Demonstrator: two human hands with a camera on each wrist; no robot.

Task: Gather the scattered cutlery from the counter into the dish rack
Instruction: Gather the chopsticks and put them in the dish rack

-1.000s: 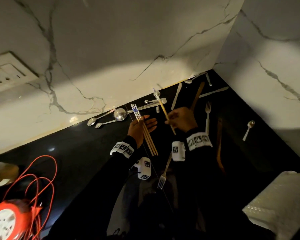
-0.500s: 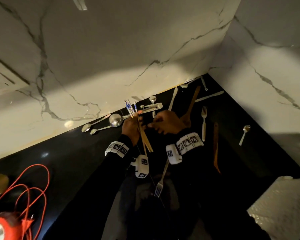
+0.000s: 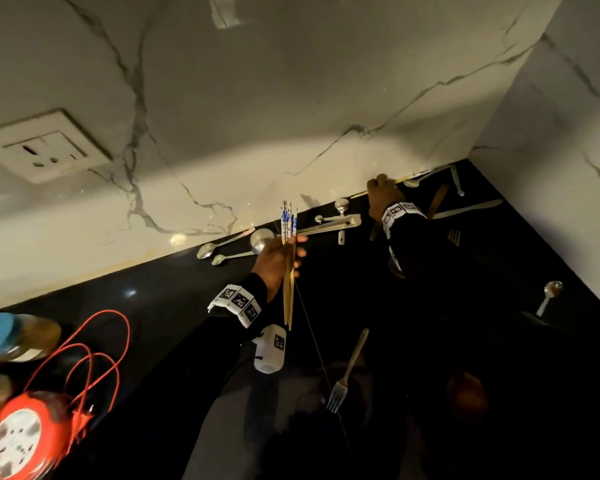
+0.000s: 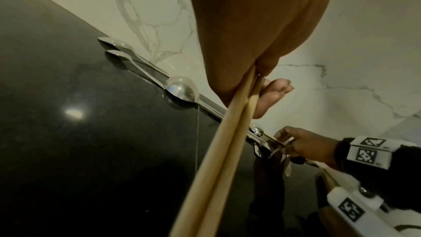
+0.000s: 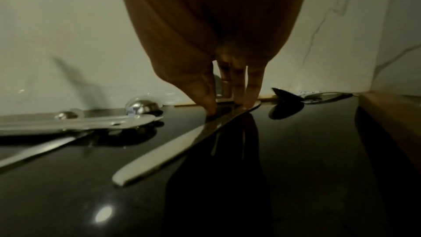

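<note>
My left hand [image 3: 297, 251] grips a bundle of wooden chopsticks [image 3: 288, 289] with blue-patterned tops, held upright above the black counter [image 3: 153, 323]. In the left wrist view the chopsticks [image 4: 223, 159] run down from that hand [image 4: 268, 86]. My right hand [image 3: 381, 192] reaches to the back wall. In the right wrist view its thumb and fingertips [image 5: 239, 103] pinch the blade end of a butter knife [image 5: 170, 154] that lies flat on the counter. No dish rack is in view.
Along the wall lie two spoons [image 3: 208, 252], a round ladle [image 3: 261, 239] and a flat steel tool [image 3: 333, 224]. A fork [image 3: 343, 375], a second knife [image 3: 468, 209] and a spoon [image 3: 548, 296] are scattered right. An orange cable reel [image 3: 18, 438] and jar [image 3: 4, 336] stand left.
My right hand passed its chopstick to the left hand's bundle, then moved away to the back wall and came down on the butter knife. The left hand raised the chopsticks upright.
</note>
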